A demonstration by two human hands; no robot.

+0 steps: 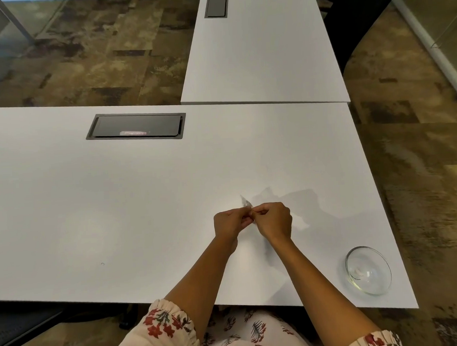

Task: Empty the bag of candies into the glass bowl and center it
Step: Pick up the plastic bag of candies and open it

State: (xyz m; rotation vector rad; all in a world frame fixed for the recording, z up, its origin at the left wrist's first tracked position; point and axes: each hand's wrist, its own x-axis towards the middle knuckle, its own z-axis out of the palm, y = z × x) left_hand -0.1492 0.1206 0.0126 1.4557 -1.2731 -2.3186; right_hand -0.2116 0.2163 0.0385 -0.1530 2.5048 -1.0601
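A small clear plastic bag of candies (246, 202) is pinched between both my hands above the white table (117, 206), right of its middle. My left hand (231, 223) and my right hand (274, 220) meet at the bag's top edge, fingers closed on it; most of the bag hangs hidden behind my hands and is hard to make out. The glass bowl (368, 270) stands near the table's front right corner, well to the right of my hands, with a faint pale bit inside it.
A dark cable hatch (136, 126) is set into the table at the back left. A second white table (262, 50) adjoins at the back right, with its own hatch (216, 2). A black chair (359, 12) stands beyond it. The table's front edge is close to my lap.
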